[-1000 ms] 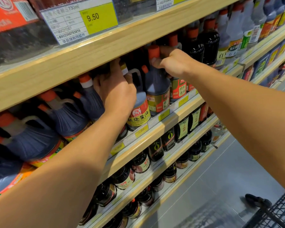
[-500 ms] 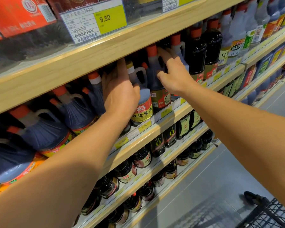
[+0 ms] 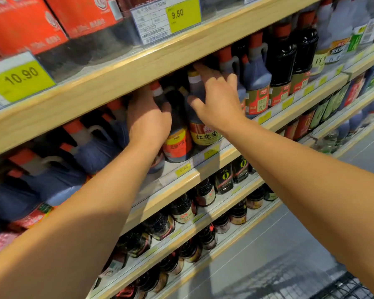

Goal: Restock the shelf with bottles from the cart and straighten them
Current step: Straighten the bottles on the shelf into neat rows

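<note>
On the middle wooden shelf (image 3: pixel 231 155) stand dark soy sauce bottles with red caps. My left hand (image 3: pixel 148 120) reaches under the upper shelf board and is wrapped around the shoulder of a dark bottle with a red and yellow label (image 3: pixel 177 144). My right hand (image 3: pixel 217 102) lies with its fingers spread against the neighbouring bottle with a yellow label (image 3: pixel 204 135), thumb on its left side; no closed grasp shows. The tops of both bottles are partly hidden by the hands and the board.
Handled jugs (image 3: pixel 256 83) stand to the right, more jugs (image 3: pixel 89 147) to the left. The upper shelf board (image 3: pixel 121 83) hangs low over the bottle caps. Small bottles fill the lower shelves (image 3: pixel 203 212). A black wire cart (image 3: pixel 343 287) shows at bottom right.
My right hand has left the handled jug and moved left onto the yellow-labelled bottle. My left hand stays on its bottle. The view has shifted left.
</note>
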Demonstrator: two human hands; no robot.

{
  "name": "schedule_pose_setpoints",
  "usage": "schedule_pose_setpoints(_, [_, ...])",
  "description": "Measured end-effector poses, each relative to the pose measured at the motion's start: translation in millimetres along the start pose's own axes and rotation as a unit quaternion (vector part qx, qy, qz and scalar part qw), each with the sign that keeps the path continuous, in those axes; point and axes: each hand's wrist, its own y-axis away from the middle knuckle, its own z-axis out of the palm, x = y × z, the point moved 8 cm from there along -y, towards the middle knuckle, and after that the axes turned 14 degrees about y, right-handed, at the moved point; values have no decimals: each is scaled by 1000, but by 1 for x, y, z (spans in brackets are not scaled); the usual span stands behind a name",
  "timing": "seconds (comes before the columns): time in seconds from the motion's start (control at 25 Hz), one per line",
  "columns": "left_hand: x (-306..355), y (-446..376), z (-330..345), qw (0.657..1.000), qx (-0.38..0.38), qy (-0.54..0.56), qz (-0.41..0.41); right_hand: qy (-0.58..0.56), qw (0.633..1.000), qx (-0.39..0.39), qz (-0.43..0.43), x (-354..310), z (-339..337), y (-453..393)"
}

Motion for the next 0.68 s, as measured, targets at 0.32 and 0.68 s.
schedule_pose_setpoints(0.32, [-10,-19,3,998,-3,-23,-56,-129,988,81,29,-2,-3,-26])
schedule_pose_setpoints(0.68, [-19,-23,1,998,5,56,-37,-272,961,30,48,2,7,-37])
